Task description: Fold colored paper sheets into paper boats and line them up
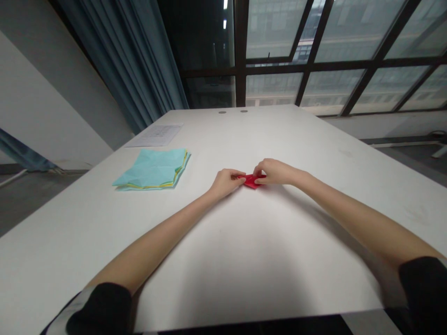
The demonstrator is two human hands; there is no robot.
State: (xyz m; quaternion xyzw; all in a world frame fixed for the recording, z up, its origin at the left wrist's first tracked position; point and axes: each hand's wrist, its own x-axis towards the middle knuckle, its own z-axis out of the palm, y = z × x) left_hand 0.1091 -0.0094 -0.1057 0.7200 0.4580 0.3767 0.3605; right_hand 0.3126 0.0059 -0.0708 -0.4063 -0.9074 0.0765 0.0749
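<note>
A small piece of folded red paper [252, 182] is between my two hands, just above or on the white table. My left hand [226, 182] pinches its left end, thumb toward me and fingers behind. At its right end my right hand [271, 171] grips the paper between thumb and curled fingers. The paper's lower edge comes to a blunt point facing me. Fingers cover part of both ends, so the full shape of the fold is hidden.
A stack of light blue and yellow paper sheets [153, 168] lies on the white table [244, 260] to the left. Behind it rests a printed sheet [156, 135]. Two round grommets [222, 112] sit near the far edge. A blue curtain [129, 60] and windows stand beyond.
</note>
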